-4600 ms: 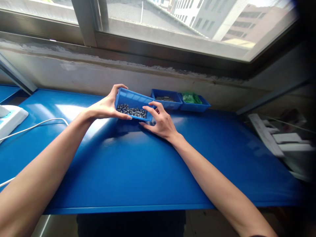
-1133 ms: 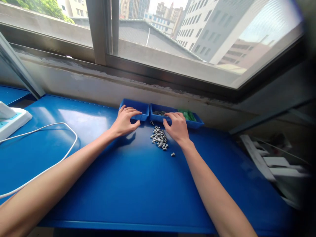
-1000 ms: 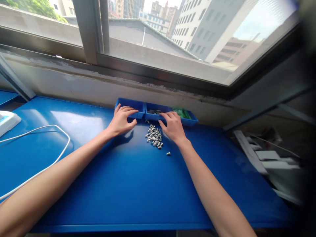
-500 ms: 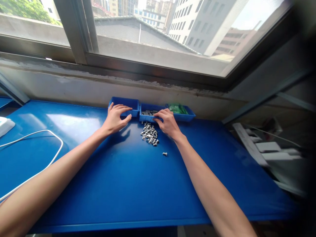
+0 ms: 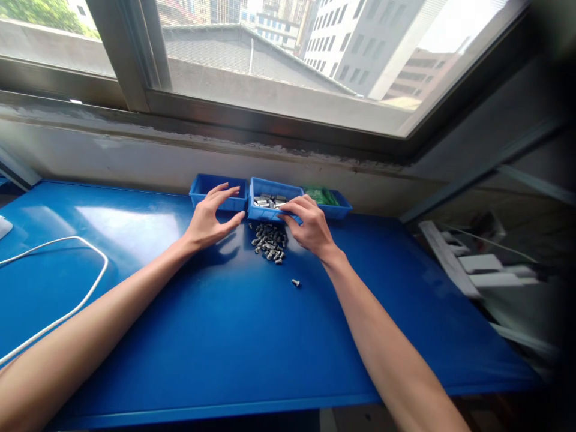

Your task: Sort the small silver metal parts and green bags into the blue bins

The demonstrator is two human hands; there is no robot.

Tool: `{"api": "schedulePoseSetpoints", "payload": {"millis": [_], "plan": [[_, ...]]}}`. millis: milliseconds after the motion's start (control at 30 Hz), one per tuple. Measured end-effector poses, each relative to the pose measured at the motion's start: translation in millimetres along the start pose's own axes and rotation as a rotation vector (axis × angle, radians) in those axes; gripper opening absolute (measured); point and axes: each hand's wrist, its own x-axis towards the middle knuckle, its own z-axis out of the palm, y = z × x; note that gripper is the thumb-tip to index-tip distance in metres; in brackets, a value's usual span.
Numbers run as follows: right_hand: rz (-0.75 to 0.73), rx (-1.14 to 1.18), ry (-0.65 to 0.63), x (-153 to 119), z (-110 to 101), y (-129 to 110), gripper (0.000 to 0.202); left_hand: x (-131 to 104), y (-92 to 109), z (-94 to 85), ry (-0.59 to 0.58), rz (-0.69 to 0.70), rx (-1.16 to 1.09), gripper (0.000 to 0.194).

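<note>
My right hand (image 5: 310,227) pinches the front rim of the middle blue bin (image 5: 270,215), near its right corner. That bin is tipped, its back edge standing higher than the bins beside it, and silvery metal pieces (image 5: 269,202) lie inside along the front. My left hand (image 5: 210,217) is open, fingers spread, in front of the left blue bin (image 5: 200,195), its thumb tip close to the middle bin's left front corner. Below the middle bin a pile of small metal screws (image 5: 269,243) lies on the blue table (image 5: 225,342). A single screw (image 5: 295,282) lies apart, nearer me.
The right blue bin (image 5: 339,210) holds green bags (image 5: 321,195). A white cable (image 5: 96,282) curves over the table's left side. Behind the bins run a wall and window frame (image 5: 270,129). White parts (image 5: 481,264) sit beyond the table's right edge.
The middle bin has tipped, its back edge rising, and more of its metal pieces show. My left thumb has come nearer to that bin. The view has shifted slightly.
</note>
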Motion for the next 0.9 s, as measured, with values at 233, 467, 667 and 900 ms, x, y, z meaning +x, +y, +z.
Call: {"api": "schedulePoseSetpoints", "payload": {"millis": [233,467,667,900], "plan": [[-0.130,0.099,0.072,21,-26,-48,0.009,-5,18,20.5,-0.073,-0.336,-0.772,0.113],[-0.096,0.300,0.026,30,-18,-85,0.014,-8,50,12.6,-0.087,-0.320,-1.012,0.054],[0.278,0.293,0.180,8,-15,-59,0.019,-24,31,-13.3,-0.065,-0.535,-0.974,0.066],[0.722,0.408,-0.036,-39,15,-13,0.060,-21,23,-19.1,-0.030,-0.531,-0.893,0.083]]}}
